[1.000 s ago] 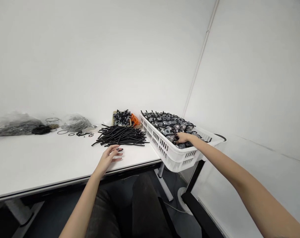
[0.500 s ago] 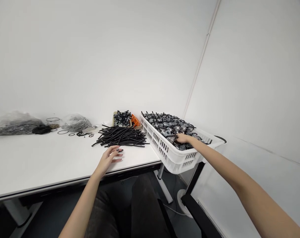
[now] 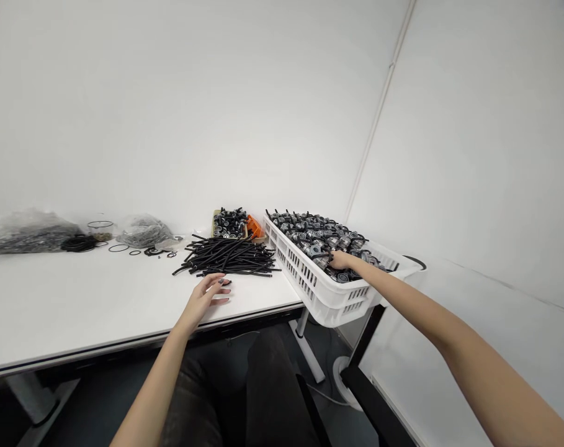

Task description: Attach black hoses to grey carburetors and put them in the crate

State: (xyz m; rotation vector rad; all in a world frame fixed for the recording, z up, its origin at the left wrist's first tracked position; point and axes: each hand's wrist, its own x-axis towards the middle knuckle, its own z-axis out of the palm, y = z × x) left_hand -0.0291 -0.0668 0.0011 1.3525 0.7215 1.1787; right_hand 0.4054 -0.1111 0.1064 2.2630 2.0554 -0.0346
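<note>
My right hand (image 3: 341, 260) reaches over the near side of a white slatted basket (image 3: 328, 304), its fingers down among metal-and-black parts (image 3: 304, 233) that have short black tubes. Those fingers are bent around something I cannot make out. Just in front of a pile of black tubes (image 3: 226, 256), my left hand (image 3: 210, 293) rests by the white table (image 3: 100, 304) with its fingers apart and holds nothing.
Behind the tubes are a box of small black parts (image 3: 229, 222) and an orange tray (image 3: 254, 227). Clear bags (image 3: 33, 233) (image 3: 144, 231), black rings (image 3: 118, 248) and a black coil (image 3: 78, 243) lie at the back left. Walls rise behind and right.
</note>
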